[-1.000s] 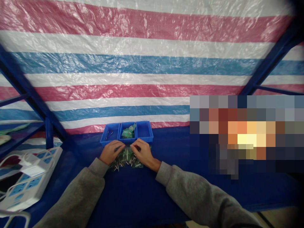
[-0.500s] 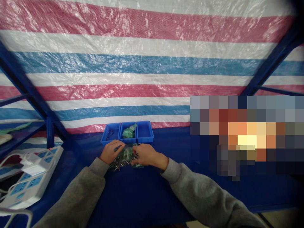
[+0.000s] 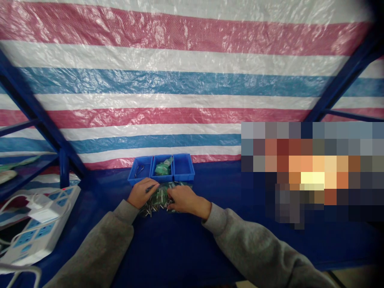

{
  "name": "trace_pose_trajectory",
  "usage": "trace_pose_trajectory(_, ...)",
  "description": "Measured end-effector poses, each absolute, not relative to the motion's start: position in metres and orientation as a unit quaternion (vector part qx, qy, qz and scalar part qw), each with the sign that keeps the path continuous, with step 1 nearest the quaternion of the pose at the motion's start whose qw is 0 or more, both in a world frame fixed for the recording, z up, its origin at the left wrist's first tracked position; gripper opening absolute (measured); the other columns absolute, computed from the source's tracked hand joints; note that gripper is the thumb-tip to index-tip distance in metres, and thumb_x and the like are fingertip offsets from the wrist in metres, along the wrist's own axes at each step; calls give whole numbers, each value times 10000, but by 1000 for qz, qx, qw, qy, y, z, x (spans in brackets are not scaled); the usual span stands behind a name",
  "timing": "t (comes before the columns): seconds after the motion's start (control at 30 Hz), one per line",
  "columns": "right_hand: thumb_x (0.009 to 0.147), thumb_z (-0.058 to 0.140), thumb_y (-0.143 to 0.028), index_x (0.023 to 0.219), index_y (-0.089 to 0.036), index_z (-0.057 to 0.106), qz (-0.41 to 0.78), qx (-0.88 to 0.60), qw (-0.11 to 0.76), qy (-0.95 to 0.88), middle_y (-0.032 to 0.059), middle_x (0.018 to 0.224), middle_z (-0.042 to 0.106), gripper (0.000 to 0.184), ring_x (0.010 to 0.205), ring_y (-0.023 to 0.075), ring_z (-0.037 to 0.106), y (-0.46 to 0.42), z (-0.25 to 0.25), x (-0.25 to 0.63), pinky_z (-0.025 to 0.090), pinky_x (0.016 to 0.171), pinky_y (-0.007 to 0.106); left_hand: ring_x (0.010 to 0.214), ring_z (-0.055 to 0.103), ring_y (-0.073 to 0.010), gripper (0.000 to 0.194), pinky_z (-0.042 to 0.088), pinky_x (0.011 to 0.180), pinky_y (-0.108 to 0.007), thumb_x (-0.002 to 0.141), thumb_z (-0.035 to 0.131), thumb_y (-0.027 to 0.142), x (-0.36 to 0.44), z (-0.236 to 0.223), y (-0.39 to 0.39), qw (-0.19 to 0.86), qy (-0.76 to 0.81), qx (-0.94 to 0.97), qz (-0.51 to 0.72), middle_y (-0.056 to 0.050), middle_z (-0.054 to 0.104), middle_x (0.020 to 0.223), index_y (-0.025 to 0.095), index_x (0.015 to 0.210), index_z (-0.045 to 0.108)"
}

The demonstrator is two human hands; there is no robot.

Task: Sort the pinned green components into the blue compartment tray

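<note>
A pile of small metal pins and green plastic packets (image 3: 157, 204) lies on the blue table surface (image 3: 180, 248), just in front of a blue three-compartment tray (image 3: 161, 182). My left hand (image 3: 141, 193) rests at the pile's far left, with a thin dark item (image 3: 149, 189) between its fingers. My right hand (image 3: 186, 200) lies over the pile's right side, fingertips down among the pins. Whether those fingers hold anything is hidden. The tray's middle compartment holds green packets (image 3: 163, 166), and its left one holds small dark metal pieces (image 3: 139, 171).
A white power strip with blue sockets (image 3: 33, 228) and cables sits at the lower left. Blue steel shelf framing (image 3: 36, 108) rises on both sides, backed by a striped tarpaulin (image 3: 180, 80). A blurred patch (image 3: 300, 172) covers the right.
My right hand has moved from the pile's far edge onto its right side, turning its fingers leftward. My left hand has stayed nearly still.
</note>
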State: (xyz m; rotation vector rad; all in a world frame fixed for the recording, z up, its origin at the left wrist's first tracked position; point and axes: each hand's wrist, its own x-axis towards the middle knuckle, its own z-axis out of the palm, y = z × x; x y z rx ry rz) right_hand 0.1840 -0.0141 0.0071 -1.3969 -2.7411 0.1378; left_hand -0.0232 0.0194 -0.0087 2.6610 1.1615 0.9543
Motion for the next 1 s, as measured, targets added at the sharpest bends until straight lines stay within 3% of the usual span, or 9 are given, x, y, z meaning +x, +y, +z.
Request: trace_pose_trajectory(1.0, 813, 518, -396, 914, -160, 634, 49, -469, 61, -880, 119, 918, 680, 282, 866, 256, 648, -18, 8, 177, 475, 728, 318, 850, 615, -166, 233, 471, 811, -291, 887, 454, 292, -20, -10, 18, 64, 381, 873, 298, -49, 675, 866, 180, 844, 654)
